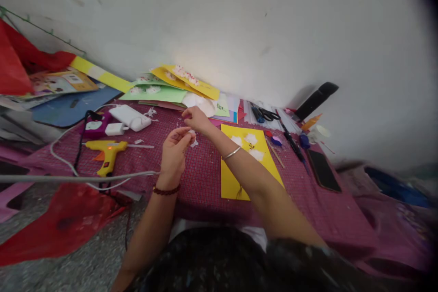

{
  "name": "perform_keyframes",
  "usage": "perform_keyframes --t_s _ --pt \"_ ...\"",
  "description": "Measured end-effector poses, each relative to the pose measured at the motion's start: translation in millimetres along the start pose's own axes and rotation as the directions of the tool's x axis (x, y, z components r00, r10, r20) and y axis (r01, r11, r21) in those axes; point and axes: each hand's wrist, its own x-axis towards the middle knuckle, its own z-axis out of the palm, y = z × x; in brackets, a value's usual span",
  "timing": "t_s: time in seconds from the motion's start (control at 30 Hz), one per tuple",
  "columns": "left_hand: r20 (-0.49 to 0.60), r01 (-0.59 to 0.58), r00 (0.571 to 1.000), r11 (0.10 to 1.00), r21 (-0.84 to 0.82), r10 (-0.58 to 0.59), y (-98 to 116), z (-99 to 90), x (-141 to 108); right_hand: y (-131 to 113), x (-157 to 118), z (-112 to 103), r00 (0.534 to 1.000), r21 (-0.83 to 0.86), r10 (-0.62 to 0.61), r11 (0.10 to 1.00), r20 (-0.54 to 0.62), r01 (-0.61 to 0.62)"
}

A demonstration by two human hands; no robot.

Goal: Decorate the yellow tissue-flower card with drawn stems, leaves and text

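My left hand [174, 151] is raised over the cloth-covered table, thumb and fingers pinched together. A small white paper scrap [194, 138] shows at its fingertips. Just beyond it, my right hand [196, 119] reaches across with its fingers drawn together; whatever they hold, if anything, is too small to make out. Under my right forearm lies a yellow card [230, 178] with white petal shapes [251, 139] and dark drawn lines, partly covered by the arm.
A yellow glue gun [108, 151] with its light on lies left, beside a white power bank [130, 117] and cables. Decorated cards [157, 94] stack against the wall. Scissors [269, 114], a black pen [290, 141] and a phone [323, 169] are on the right.
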Motion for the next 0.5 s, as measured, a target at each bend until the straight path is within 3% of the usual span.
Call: perform_keyframes --t_s 0.13,0.23,0.4,0.5 --pt "-0.108 -0.032 0.994 0.999 -0.041 0.027 -4 -9.6 11 13 -22 -35 0.989 -0.065 0.006 0.998 -0.147 -0.016" --pt "-0.157 -0.011 0.988 0.995 -0.102 -0.005 1 -16.2 19 29 -69 -76 0.967 -0.039 0.051 0.997 -0.248 -0.062" --pt "-0.113 0.119 0.984 0.983 -0.137 -0.135 8 -11.4 17 68 -160 -132 0.940 0.171 0.154 0.980 -0.306 -0.105" --pt "-0.085 0.077 0.993 0.994 -0.081 -0.084 6 -6.3 14 89 -199 -152 0.915 0.244 0.221 0.959 -0.337 -0.142"
